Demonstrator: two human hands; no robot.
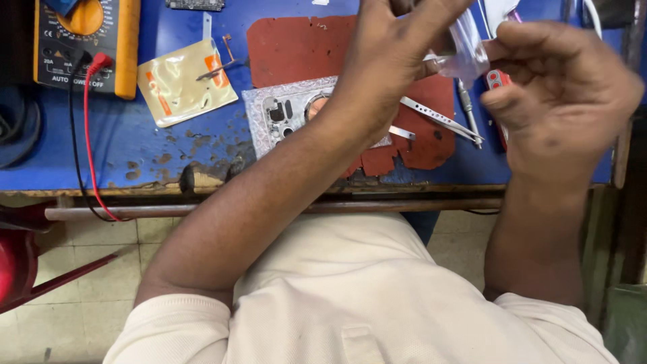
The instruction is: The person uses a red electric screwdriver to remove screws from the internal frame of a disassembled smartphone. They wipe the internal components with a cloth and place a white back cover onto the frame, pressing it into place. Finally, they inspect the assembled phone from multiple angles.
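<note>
Both hands pinch one clear plastic film above the surface: left hand, right hand.

A phone back panel is lying on a mat on the counter; tweezers are resting to its right, a pouch and multimeter sitting to its left.

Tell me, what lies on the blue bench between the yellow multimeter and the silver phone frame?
In the head view, a tan foil pouch lies between the yellow multimeter and the silver phone frame.
</note>
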